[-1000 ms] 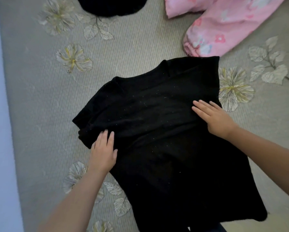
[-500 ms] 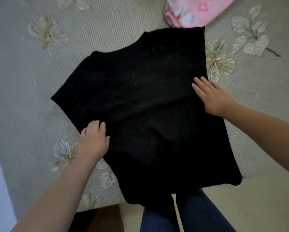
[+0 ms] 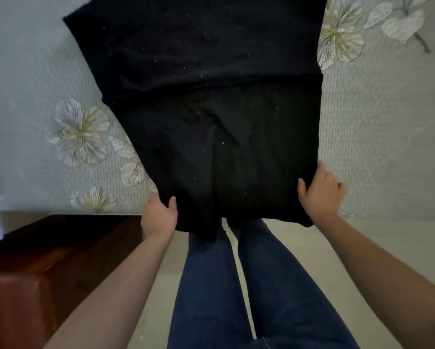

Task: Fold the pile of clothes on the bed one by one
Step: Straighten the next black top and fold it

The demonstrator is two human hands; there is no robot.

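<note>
Black garment [image 3: 211,96] spread on floral bedspread [image 3: 387,134], hem overhanging the bed edge, left hand [image 3: 158,217] and right hand [image 3: 319,195] gripping its lower corners, thumbs on top, blue jeans [image 3: 236,285] below the fingers

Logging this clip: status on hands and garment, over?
Left hand and right hand each grip the black shirt at its lower corners. Hem overhangs the bed edge. Nothing obstructing.

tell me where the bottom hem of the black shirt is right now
In the head view it hangs over the near edge of the bed, lower centre, held between the left hand and right hand.
</note>
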